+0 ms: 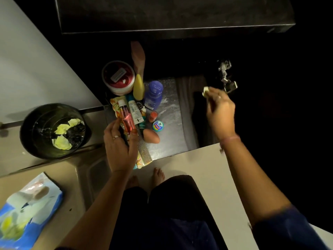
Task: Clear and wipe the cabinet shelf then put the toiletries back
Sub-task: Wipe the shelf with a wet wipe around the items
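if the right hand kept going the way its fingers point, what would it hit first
Probably the metal cabinet hinge, which lies just past the right hand and the small pale wad it pinches. Depth is unclear, so it may pass in front of it into the dark cabinet.

At the left of the frame stands a black bin point(54, 130) with crumpled yellow-white papers point(62, 136) inside it. At the lower left corner lies a blue and white packet point(27, 212) on the beige floor point(75, 179). At the right, in the upper part, a metal hinge point(227, 76) shines against the dark.
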